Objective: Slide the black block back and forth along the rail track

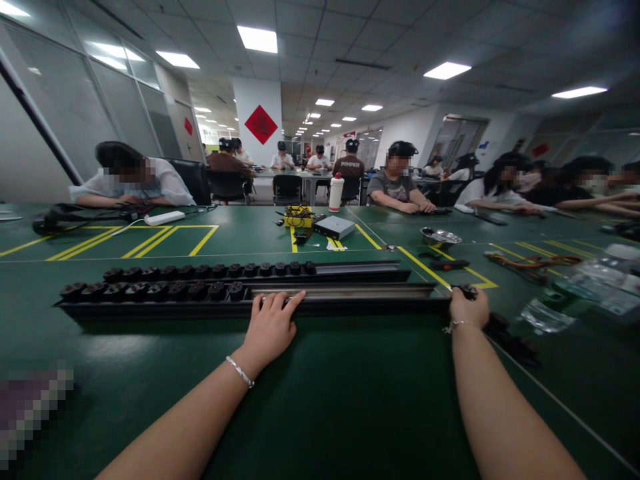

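Observation:
Two long black rails lie across the green table. On the near rail (pixel 350 293) my left hand (pixel 270 327) rests, fingers stretched flat over its front edge near the middle. At that rail's right end my right hand (pixel 467 308) is closed around a small black part. A row of several black socket modules (pixel 155 291) fills the near rail's left half. The far rail (pixel 360 270) carries a similar row on its left half. Both wrists wear thin bracelets.
Loose black parts (pixel 510 340) and clear plastic bags (pixel 595 283) lie to the right. A metal bowl (pixel 440 236), a grey box (pixel 334 227), a yellow item (pixel 299 217) and a white bottle (pixel 335 192) stand farther back. Several people sit at the table's far side.

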`<state>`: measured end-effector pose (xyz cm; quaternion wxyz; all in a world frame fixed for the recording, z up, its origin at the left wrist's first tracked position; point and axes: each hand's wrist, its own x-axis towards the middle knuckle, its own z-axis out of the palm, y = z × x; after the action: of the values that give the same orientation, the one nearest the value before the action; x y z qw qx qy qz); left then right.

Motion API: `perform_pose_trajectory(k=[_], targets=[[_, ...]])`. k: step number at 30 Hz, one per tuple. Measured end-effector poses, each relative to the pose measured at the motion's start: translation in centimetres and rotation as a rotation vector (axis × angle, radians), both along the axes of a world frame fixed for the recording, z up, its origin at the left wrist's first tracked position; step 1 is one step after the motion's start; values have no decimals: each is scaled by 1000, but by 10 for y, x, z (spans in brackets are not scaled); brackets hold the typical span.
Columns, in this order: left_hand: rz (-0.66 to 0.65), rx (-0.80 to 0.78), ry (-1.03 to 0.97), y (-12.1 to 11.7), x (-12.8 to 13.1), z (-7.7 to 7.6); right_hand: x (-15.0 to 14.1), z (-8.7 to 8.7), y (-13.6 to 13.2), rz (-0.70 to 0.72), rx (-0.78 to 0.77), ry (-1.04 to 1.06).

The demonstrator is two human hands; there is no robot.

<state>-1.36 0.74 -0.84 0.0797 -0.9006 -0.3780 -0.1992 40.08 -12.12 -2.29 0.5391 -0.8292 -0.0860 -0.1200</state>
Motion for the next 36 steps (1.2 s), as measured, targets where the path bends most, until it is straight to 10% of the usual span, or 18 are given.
perform_pose_trajectory(k=[25, 32, 36], targets=[[-4, -1, -44, 4, 2, -2, -26, 5, -52, -92, -492, 43], [-36, -25, -91, 6, 1, -2, -59, 19, -37, -100, -438, -446], [-35, -26, -116, 6, 2, -3, -103, 28, -2, 137, -457, -734]])
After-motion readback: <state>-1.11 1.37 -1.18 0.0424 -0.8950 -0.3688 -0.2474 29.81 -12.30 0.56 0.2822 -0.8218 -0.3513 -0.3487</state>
